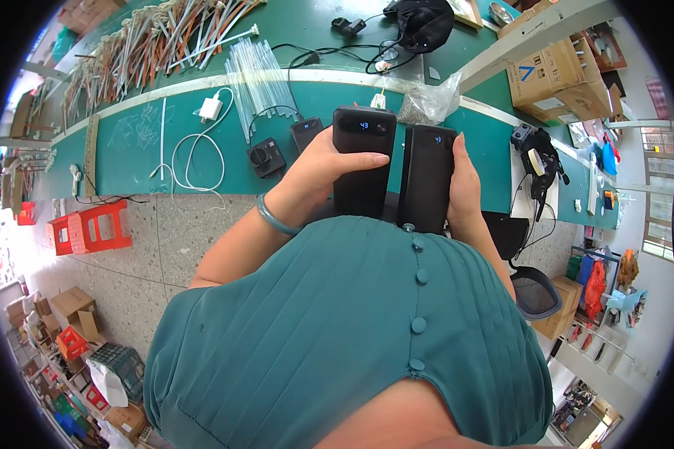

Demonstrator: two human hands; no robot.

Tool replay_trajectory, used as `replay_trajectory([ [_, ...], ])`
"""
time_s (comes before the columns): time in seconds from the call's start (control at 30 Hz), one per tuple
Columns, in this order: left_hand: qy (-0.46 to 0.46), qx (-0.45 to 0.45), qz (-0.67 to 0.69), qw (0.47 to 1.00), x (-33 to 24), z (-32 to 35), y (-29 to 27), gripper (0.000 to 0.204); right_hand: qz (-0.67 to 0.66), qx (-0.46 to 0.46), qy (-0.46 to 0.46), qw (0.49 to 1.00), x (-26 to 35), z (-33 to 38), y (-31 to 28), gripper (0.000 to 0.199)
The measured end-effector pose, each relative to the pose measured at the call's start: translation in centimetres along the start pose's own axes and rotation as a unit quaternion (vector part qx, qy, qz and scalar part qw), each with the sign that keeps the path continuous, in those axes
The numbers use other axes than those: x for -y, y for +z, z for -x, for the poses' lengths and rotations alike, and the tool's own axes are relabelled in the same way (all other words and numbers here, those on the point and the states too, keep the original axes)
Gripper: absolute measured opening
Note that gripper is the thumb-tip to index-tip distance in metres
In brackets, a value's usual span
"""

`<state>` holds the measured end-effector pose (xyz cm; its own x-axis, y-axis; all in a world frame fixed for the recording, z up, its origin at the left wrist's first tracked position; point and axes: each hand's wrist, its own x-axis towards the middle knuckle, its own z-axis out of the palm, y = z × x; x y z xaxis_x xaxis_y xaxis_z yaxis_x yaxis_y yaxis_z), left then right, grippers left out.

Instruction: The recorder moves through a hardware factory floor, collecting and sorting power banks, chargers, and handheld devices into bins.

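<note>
My left hand (pixel 318 170) is closed round a black power bank (pixel 361 187) with a small lit blue display near its top; the thumb lies across its front. In my right hand (pixel 465 183) is a second black power bank (pixel 424 179), gripped along its right side, its display lit too. Both are held upright side by side at the near edge of the green table (pixel 239 176), with a narrow gap between them. Just left of my left hand lie a small black box-shaped device (pixel 266 159) and another with a lit display (pixel 305 135).
Left on the table are a white charger (pixel 210 110) with its cable and clear plastic tubes (pixel 258 78). Bundled strips (pixel 165 45) and a black cap (pixel 421 24) lie farther back. A clear bag (pixel 432 101) and cardboard box (pixel 557 78) stand right. A red stool (pixel 101 227) is on the floor.
</note>
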<state>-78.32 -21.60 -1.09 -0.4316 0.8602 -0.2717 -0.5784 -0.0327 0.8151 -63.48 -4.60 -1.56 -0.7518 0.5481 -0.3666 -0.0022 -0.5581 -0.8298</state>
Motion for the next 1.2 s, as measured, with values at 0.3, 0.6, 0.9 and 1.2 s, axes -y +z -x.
replay_trajectory([
  [0.3,-0.016,-0.015,0.083,0.996,1.3,0.0,-1.5,0.047,-0.037,-0.014,0.019,0.999,-0.2,-0.7,0.3,0.043],
  [0.6,0.007,-0.009,0.202,0.979,3.0,-2.5,-1.5,0.055,0.048,0.042,-0.034,0.997,-0.9,-3.3,5.4,0.031],
  [0.9,-0.092,-0.011,0.28,0.955,6.8,-3.2,-5.3,0.044,0.433,0.041,-0.403,0.805,-3.6,-4.6,7.1,0.041],
  [1.2,0.081,-0.045,0.336,0.937,3.2,-2.1,-5.6,0.058,0.278,-0.098,-0.573,0.764,23.3,-2.1,-1.6,0.018],
])
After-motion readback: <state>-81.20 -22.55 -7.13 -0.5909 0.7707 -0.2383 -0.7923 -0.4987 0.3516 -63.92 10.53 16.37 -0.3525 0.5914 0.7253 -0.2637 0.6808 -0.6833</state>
